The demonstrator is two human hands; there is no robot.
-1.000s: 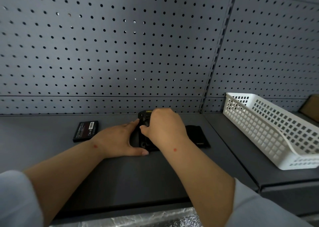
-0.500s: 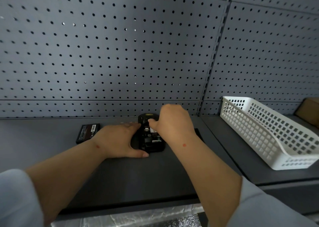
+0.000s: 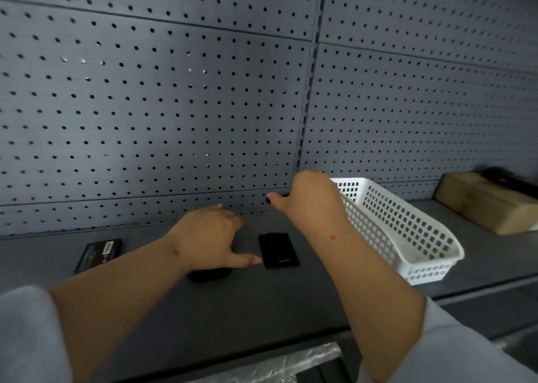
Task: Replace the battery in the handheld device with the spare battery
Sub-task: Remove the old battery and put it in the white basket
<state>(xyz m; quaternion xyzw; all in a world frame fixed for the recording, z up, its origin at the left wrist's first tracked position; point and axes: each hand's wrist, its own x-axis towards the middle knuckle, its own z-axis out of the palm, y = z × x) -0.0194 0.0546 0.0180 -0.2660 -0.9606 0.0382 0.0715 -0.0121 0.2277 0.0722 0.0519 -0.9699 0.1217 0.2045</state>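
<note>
My left hand lies on top of the black handheld device on the grey shelf. It holds the device down, thumb stretched to the right, and only the device's near end shows. My right hand is raised above the shelf near the pegboard, fingers closed. A small dark piece peeks out at its thumb, apparently the old battery; the rest is hidden. The spare battery, black with a printed label, rests flat at the left. A flat black back cover sits just right of my left thumb.
A white perforated plastic basket stands on the shelf right of my right hand. Farther right is a wooden block with something dark on it. A grey pegboard wall closes off the back of the shelf.
My right hand has lifted off the device and moved up and right toward the basket. My left hand stays on the device. The back cover, hidden before, is uncovered.
</note>
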